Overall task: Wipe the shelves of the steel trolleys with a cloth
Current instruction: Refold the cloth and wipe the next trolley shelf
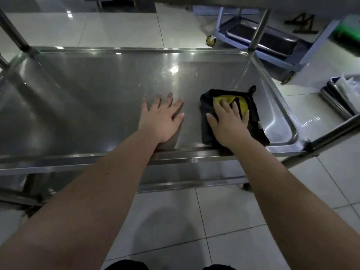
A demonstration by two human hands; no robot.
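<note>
- Head view: my right hand (228,123) lies flat on the cloth (253,117), fingers straight and a little apart. It presses the cloth down and pinches nothing.
- The cloth is a dark one with a yellow patch and a small hanging loop. It sits crumpled on the shelf (97,94) of the steel trolley (259,30), in the near right part, close to the front rim and not far from the right rim.
- My left hand (161,117) rests just beside it on bare steel, palm down and fingers spread. It holds nothing and seems to steady me.
- The cloth looks soft, light and limp, so I judge it will bunch or fold over if I push from one edge. A flat palm over its middle should drag it evenly.
- The shelf is polished and probably slick, so the cloth should glide with little force. The raised rim and rounded corners will need fingertip pressure through the fabric.
- Most of the shelf to the left looks yet to be covered.
- Beyond, a blue trolley (272,41) and stacked trays (339,98) stand on the tiled floor (175,221).
</note>
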